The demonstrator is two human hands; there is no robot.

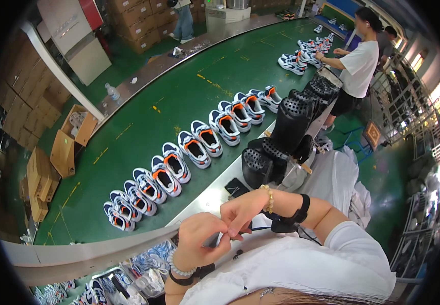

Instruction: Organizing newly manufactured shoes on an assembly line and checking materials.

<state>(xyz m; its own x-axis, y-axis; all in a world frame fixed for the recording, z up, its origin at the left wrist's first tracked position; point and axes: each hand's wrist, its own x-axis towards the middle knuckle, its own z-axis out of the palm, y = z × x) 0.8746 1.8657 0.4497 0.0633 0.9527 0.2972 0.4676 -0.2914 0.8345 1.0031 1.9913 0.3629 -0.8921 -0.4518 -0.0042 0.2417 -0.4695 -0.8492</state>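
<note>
Far left: stacked cardboard cartons [32, 86] against the wall, two open boxes [75, 137] on the green floor, a plastic bottle [112, 91] near a white pillar [60, 71].

Centre: a green conveyor belt [179, 101] curves away toward the top right. A row of white-and-navy sneakers with orange lining [179, 160] sits on it in pairs, toes outward, running diagonally from lower left to upper right.

Lower centre, close to the body: left hand [197, 241], beaded bracelet at the wrist, is curled shut, thumb and forefinger pinched on something small and dark [221, 235]. Too small to name; could be a lace end or a tag. Right hand [242, 211], bead bracelet and black wrist strap, meets it from above, fingertips also closed on that same small piece. Both hands touching, held just above the metal bench edge [204, 198], well apart from the nearest shoe.

Judgement: a fine two-handed fiddling step, threading or separating a small part. The next move calls for a steady pinch and a short pull, not reach.

Right of the hands: black perforated shoe forms [286, 132] piled on the bench, white cloth [336, 175] beside them. Upper right: another person in a white shirt [359, 66] works at more sneakers [301, 56]. Wire racks [413, 117] and bright windows line the right wall.
</note>
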